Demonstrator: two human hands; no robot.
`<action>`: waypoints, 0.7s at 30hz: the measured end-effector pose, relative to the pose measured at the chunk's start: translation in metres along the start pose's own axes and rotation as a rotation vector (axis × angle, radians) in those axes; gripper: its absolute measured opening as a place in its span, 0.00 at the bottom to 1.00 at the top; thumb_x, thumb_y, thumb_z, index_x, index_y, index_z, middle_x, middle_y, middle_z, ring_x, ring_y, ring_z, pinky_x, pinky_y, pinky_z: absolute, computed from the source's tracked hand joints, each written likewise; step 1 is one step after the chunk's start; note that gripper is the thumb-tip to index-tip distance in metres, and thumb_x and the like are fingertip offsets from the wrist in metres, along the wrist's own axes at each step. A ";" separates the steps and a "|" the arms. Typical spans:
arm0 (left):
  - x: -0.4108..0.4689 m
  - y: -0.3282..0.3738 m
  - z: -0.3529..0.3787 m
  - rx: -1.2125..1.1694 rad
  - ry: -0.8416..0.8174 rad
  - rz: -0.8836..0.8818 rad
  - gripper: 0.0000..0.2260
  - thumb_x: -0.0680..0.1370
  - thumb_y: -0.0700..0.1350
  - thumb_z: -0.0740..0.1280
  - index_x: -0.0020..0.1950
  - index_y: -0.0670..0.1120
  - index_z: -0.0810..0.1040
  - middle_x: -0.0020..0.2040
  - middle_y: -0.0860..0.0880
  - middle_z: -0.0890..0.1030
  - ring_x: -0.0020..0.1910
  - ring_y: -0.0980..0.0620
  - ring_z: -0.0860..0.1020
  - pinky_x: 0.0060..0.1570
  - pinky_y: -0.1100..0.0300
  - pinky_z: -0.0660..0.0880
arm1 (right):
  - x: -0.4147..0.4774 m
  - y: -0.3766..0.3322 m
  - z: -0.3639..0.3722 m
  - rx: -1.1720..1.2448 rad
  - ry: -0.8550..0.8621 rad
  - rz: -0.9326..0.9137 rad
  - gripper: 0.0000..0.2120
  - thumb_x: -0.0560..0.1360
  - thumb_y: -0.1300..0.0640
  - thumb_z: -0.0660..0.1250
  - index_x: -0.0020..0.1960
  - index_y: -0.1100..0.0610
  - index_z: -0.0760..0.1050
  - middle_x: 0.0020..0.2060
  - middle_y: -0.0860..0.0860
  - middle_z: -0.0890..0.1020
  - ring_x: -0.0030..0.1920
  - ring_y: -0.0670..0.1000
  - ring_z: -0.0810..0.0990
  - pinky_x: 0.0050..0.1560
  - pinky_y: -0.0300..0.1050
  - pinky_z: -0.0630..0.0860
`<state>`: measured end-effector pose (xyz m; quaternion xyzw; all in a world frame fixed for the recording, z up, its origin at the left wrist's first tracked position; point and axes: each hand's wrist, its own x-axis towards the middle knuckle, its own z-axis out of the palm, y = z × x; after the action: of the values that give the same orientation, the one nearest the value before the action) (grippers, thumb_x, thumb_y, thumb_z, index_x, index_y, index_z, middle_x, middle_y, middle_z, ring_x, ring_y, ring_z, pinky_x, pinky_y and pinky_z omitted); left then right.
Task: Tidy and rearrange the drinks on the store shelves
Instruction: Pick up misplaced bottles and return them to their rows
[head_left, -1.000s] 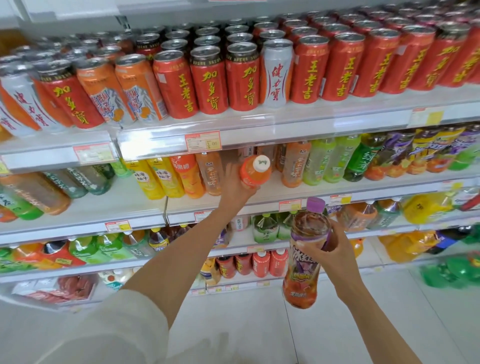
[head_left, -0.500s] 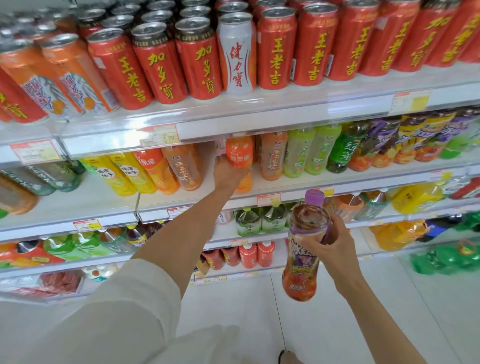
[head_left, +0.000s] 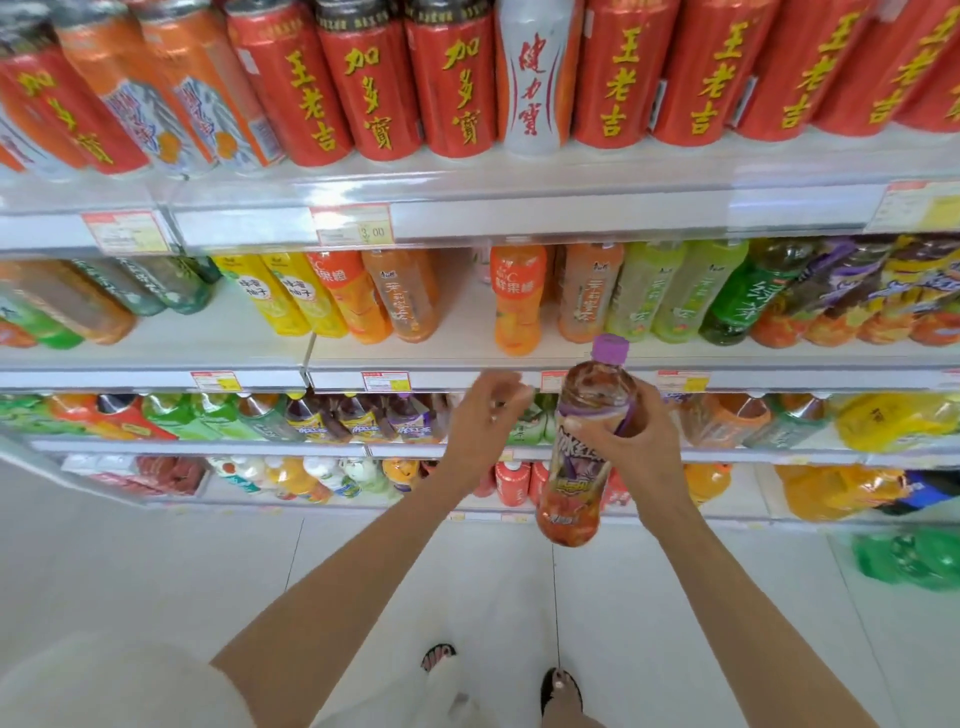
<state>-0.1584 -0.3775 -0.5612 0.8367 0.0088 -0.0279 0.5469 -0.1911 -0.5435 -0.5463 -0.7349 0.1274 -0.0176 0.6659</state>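
Note:
My right hand (head_left: 641, 436) grips a purple-capped bottle of reddish tea (head_left: 582, 452), held upright in front of the shelves. An orange juice bottle (head_left: 517, 299) stands on the second shelf (head_left: 467, 358), in a gap between other bottles. My left hand (head_left: 485, 421) hovers below that shelf's edge, fingers apart and blurred, holding nothing. More purple-labelled tea bottles (head_left: 363, 418) stand on the third shelf, left of my left hand.
Red and orange cans (head_left: 374, 83) fill the top shelf, with one white can (head_left: 535, 78) among them. Yellow, orange and green bottles line the second shelf. Lower shelves hold more bottles. Pale floor tiles and my feet (head_left: 498, 675) lie below.
My left hand stood the orange bottle on the second shelf, let go and drew back down toward me. The right hand still holds the purple-capped bottle.

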 end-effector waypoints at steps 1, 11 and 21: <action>-0.017 0.003 -0.002 0.002 -0.179 -0.046 0.16 0.76 0.47 0.67 0.61 0.42 0.72 0.54 0.50 0.77 0.53 0.54 0.75 0.50 0.64 0.71 | 0.004 -0.001 0.008 -0.012 -0.006 0.001 0.35 0.57 0.54 0.81 0.61 0.53 0.72 0.51 0.49 0.81 0.53 0.50 0.80 0.55 0.51 0.78; -0.041 0.003 -0.043 0.407 -0.017 -0.171 0.24 0.68 0.57 0.72 0.55 0.44 0.71 0.47 0.48 0.81 0.47 0.47 0.78 0.44 0.54 0.75 | 0.004 -0.030 0.085 -0.010 -0.222 -0.022 0.28 0.64 0.58 0.78 0.61 0.55 0.72 0.50 0.49 0.82 0.50 0.45 0.80 0.47 0.35 0.77; -0.068 -0.034 -0.129 0.294 0.245 -0.271 0.24 0.66 0.56 0.74 0.55 0.46 0.72 0.46 0.50 0.80 0.46 0.47 0.78 0.43 0.56 0.74 | 0.049 -0.047 0.159 -0.144 -0.296 -0.001 0.15 0.75 0.51 0.67 0.59 0.53 0.71 0.52 0.53 0.79 0.52 0.52 0.80 0.59 0.52 0.75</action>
<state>-0.2229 -0.2444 -0.5367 0.8957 0.1833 -0.0004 0.4050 -0.1049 -0.3953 -0.5251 -0.7754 0.0286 0.0999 0.6229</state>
